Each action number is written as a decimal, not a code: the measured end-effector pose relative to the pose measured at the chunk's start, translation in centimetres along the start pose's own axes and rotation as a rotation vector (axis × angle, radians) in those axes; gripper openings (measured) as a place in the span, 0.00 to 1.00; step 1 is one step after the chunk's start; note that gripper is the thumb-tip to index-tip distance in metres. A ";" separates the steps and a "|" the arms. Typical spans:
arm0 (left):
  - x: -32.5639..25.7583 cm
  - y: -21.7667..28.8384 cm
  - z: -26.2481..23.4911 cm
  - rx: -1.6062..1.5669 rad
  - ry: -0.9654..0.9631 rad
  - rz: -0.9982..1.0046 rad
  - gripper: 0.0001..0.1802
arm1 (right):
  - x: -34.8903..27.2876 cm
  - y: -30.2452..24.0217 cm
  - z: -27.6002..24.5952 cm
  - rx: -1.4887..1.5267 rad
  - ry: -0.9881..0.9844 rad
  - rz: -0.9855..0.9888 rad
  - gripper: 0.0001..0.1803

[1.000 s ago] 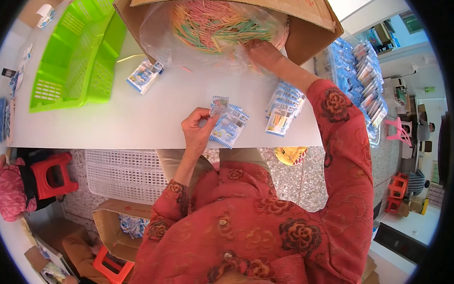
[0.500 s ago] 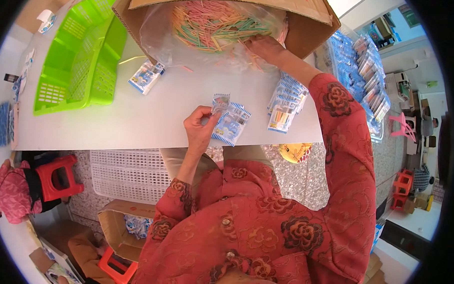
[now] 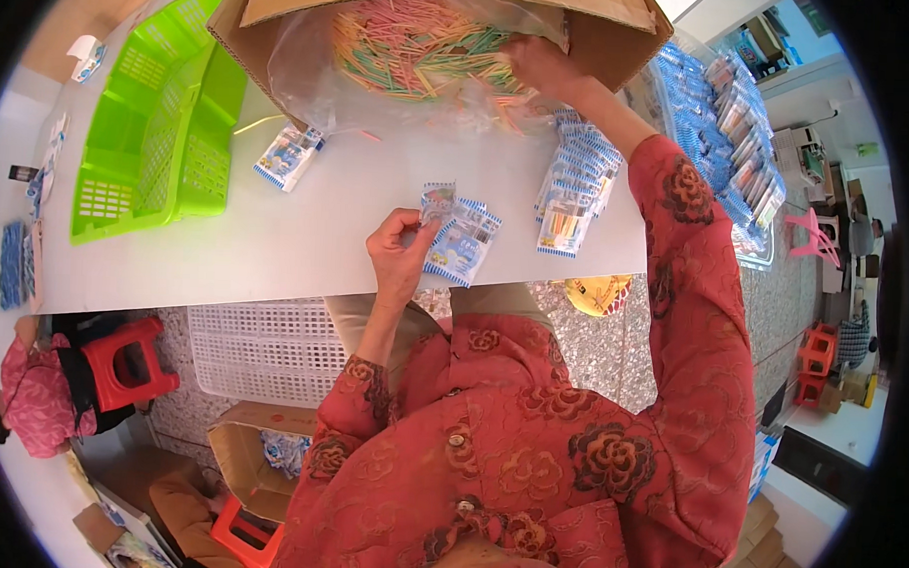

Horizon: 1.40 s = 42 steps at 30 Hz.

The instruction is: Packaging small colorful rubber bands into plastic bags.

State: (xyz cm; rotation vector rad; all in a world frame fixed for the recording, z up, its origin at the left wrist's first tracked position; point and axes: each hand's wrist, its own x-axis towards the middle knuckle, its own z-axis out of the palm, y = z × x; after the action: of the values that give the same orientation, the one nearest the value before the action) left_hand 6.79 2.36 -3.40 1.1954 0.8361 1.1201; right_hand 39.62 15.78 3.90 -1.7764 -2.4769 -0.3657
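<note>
With the right hand (image 3: 544,67), reaches in at the mouth of the cardboard box (image 3: 615,54), fingers curled low; cannot tell whether gripping anything or bare. With the left hand (image 3: 396,252), pinches narrowly, thumb against fingers, on a packet. Has all of this across the white tabletop (image 3: 306,241). At its far edge, has the box opening toward the near edge, probably for an easy reach in. At the left end, has the green basket (image 3: 203,165), well apart from both hands. Inside the box, has a clear plastic liner (image 3: 304,73), presumably to hold loose contents together. Toward the right edge, has a packet pile (image 3: 578,188), overlapping, likely to save room. Just in from the near edge, has the pinched see-through packet (image 3: 437,198) overlapping a blue packet (image 3: 466,246), perhaps for steadying close to the body. Smallest, has pastel sticks (image 3: 412,57) heaped within the liner.
</note>
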 end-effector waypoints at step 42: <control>-0.1 0.7 0.3 0.060 -0.033 0.084 0.05 | -5.8 -15.7 -10.1 1.515 -0.273 0.322 0.06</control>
State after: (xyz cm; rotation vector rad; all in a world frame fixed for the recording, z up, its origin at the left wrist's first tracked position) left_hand 6.92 2.15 -2.65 1.3051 0.8054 1.1473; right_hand 25.90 3.31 10.20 -1.3432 -1.4892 1.4114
